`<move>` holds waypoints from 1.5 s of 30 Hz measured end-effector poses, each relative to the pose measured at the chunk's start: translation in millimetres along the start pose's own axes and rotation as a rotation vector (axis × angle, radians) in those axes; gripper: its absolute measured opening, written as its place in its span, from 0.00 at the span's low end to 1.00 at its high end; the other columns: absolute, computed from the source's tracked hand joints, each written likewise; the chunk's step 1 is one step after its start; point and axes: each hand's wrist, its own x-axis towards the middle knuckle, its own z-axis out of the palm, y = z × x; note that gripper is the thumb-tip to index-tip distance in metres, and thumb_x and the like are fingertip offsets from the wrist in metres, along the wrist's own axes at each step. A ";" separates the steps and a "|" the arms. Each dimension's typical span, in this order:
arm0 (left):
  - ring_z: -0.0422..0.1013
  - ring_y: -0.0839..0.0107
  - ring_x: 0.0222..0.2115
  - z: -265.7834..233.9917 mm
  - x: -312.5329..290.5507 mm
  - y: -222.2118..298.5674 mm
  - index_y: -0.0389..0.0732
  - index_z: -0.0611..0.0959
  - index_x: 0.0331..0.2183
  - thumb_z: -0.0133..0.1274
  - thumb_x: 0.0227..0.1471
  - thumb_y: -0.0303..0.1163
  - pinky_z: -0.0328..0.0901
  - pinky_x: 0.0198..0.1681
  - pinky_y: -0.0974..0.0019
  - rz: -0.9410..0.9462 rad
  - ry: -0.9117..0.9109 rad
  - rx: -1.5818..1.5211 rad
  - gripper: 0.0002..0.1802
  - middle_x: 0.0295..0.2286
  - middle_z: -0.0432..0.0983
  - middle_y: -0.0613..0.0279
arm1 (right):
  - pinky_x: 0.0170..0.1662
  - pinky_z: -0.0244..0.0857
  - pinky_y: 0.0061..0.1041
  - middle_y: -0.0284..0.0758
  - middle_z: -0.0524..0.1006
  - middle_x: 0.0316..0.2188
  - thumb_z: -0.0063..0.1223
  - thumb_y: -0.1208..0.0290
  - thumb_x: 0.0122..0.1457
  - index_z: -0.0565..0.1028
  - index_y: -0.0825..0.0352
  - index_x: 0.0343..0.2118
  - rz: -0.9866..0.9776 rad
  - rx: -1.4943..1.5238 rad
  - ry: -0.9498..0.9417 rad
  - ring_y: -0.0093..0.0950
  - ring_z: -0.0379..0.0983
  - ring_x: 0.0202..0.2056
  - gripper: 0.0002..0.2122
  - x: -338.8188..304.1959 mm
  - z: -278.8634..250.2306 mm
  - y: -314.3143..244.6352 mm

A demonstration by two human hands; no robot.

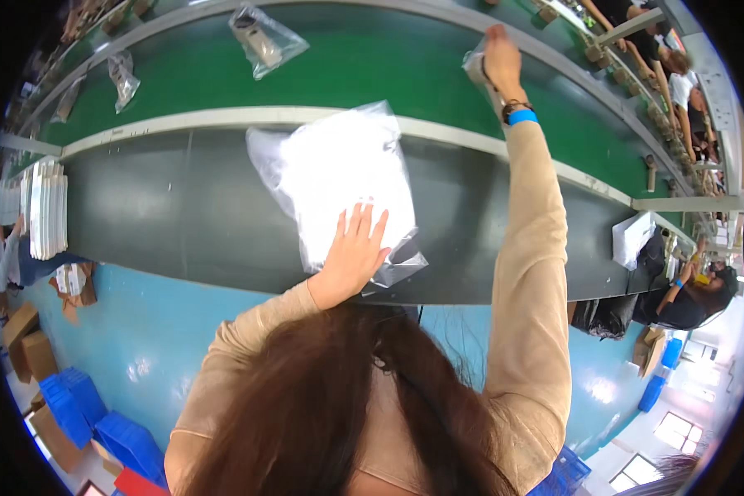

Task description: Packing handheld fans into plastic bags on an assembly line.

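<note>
My left hand (355,253) lies flat, fingers spread, on a bright white pile of flat sheets or bags (339,165) with clear plastic (269,169) sticking out round its edges. The pile rests on the dark grey worktop (165,198) right in front of me; glare hides its details. My right arm is stretched far forward over the green conveyor belt (372,62). There my right hand (501,59) is closed on a clear plastic bag (474,64); the fingers hide most of its contents.
More bagged parts lie on the belt: a metal-looking one (260,41) and a smaller one (122,80). A pale rail (306,116) divides belt and worktop. White panels (45,207) stand at the left end. Co-workers sit at right (690,302). Blue crates (128,446) stand on the floor.
</note>
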 end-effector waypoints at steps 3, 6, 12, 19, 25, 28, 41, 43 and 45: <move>0.53 0.46 0.58 8.2 14.0 -0.3 0.33 0.67 0.53 0.53 0.50 0.40 0.50 0.58 0.44 -0.111 0.088 0.094 0.32 0.55 0.58 0.38 | 0.33 0.64 0.52 0.49 0.76 0.27 0.35 0.58 0.65 0.67 0.60 0.37 0.028 0.014 -0.029 0.55 0.71 0.32 0.11 13.0 36.6 11.5; 0.55 0.45 0.57 3.5 20.2 -3.3 0.33 0.70 0.48 0.55 0.48 0.36 0.52 0.58 0.47 -0.167 0.160 0.032 0.27 0.54 0.59 0.39 | 0.34 0.63 0.53 0.48 0.77 0.29 0.37 0.57 0.65 0.68 0.59 0.39 0.196 -0.016 -0.066 0.54 0.72 0.33 0.12 24.1 60.3 16.8; 0.62 0.46 0.52 5.7 16.9 -13.4 0.36 0.75 0.39 0.59 0.44 0.29 0.62 0.51 0.54 -0.078 0.289 -0.169 0.18 0.48 0.65 0.44 | 0.43 0.64 0.43 0.42 0.76 0.39 0.42 0.58 0.63 0.71 0.61 0.41 0.325 0.088 0.277 0.46 0.71 0.43 0.13 27.2 47.3 30.4; 0.65 0.51 0.50 -22.3 6.6 -11.4 0.36 0.78 0.29 0.59 0.46 0.30 0.64 0.49 0.57 -0.044 0.277 -0.256 0.09 0.45 0.68 0.49 | 0.47 0.62 0.23 0.37 0.76 0.37 0.41 0.67 0.65 0.73 0.69 0.42 0.055 0.555 0.180 0.27 0.72 0.40 0.12 -75.2 -102.1 -80.3; 0.68 0.63 0.36 -43.4 -17.8 0.2 0.38 0.78 0.33 0.64 0.39 0.34 0.64 0.38 0.61 0.117 0.227 -0.289 0.17 0.35 0.70 0.60 | 0.42 0.63 0.22 0.33 0.74 0.31 0.39 0.71 0.65 0.74 0.70 0.34 0.180 0.598 -0.079 0.24 0.69 0.35 0.11 -226.7 -178.9 -160.9; 0.68 0.62 0.39 -32.2 -19.1 8.9 0.38 0.77 0.37 0.64 0.38 0.39 0.64 0.40 0.63 0.147 0.138 -0.287 0.24 0.36 0.70 0.59 | 0.35 0.62 0.19 0.33 0.74 0.27 0.42 0.70 0.64 0.73 0.71 0.31 0.470 0.630 -0.175 0.21 0.68 0.30 0.11 -279.5 -183.9 -181.4; 0.63 0.50 0.51 4.6 1.2 -10.0 0.37 0.75 0.39 0.60 0.45 0.34 0.60 0.51 0.54 0.032 0.231 0.039 0.19 0.48 0.67 0.47 | 0.31 0.63 0.18 0.32 0.75 0.26 0.44 0.66 0.64 0.75 0.72 0.33 0.840 0.818 -0.248 0.18 0.68 0.26 0.13 -330.0 -175.8 -210.4; 0.64 0.53 0.50 0.1 -1.0 -10.2 0.37 0.75 0.37 0.59 0.44 0.31 0.61 0.49 0.56 0.050 0.244 0.006 0.16 0.46 0.68 0.51 | 0.31 0.63 0.18 0.32 0.75 0.26 0.43 0.67 0.65 0.74 0.73 0.32 0.830 0.857 -0.206 0.18 0.68 0.27 0.13 -330.5 -176.6 -209.1; 0.65 0.55 0.49 -1.3 -1.9 -10.7 0.38 0.76 0.35 0.58 0.44 0.27 0.62 0.47 0.57 0.072 0.255 -0.032 0.13 0.44 0.70 0.54 | 0.32 0.63 0.18 0.32 0.75 0.26 0.43 0.67 0.65 0.74 0.73 0.32 0.827 0.868 -0.196 0.18 0.68 0.27 0.13 -332.1 -177.4 -205.8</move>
